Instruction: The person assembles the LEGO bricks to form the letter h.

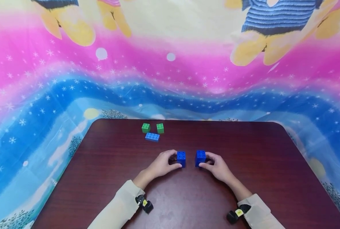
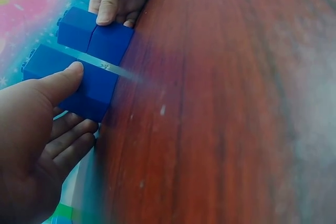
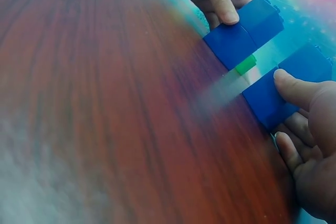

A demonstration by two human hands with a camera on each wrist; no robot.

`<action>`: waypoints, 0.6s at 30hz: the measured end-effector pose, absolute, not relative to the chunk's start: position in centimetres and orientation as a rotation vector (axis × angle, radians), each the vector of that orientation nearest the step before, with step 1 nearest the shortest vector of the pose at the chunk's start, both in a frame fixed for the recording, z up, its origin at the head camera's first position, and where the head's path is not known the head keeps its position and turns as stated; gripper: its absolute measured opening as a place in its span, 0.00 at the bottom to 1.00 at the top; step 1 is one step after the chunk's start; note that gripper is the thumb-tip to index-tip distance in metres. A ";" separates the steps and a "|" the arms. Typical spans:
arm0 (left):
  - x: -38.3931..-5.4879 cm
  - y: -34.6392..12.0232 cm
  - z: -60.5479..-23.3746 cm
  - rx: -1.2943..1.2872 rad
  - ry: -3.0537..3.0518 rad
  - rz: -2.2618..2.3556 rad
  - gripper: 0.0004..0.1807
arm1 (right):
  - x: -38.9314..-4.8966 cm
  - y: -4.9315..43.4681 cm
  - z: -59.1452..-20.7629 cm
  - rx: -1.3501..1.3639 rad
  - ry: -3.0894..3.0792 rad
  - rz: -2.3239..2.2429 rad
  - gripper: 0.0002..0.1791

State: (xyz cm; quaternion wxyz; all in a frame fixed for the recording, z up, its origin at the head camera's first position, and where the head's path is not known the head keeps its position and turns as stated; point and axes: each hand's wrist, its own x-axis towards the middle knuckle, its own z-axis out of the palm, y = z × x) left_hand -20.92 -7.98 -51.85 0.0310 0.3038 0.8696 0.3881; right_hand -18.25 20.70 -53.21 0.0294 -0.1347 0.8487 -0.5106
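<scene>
Two dark blue stacks stand a small gap apart on the table, each made of two studded toy bricks with a seam between them. My left hand [image 1: 162,164] grips the left stack [image 1: 181,158], thumb on its near face and the other fingers round its far side. Opposite it, the right hand [image 1: 219,168] holds the right stack [image 1: 200,157] in the same way. In the left wrist view, the thumb presses the left stack [image 2: 97,85] close to its seam. The right wrist view shows the right stack [image 3: 262,95] upright on the tabletop, partly covered by the thumb.
Farther back on the dark wooden table [image 1: 244,136] sit two green bricks, one left [image 1: 145,128] and one right [image 1: 160,128]. A lighter blue, longer brick [image 1: 152,137] lies just in front of them. A patterned cloth [image 1: 170,79] hangs behind the table's far edge.
</scene>
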 end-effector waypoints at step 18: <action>-21.0 -6.3 -52.0 0.946 2.677 1.187 0.17 | -18.3 20.3 -53.4 -0.429 2.658 -1.566 0.21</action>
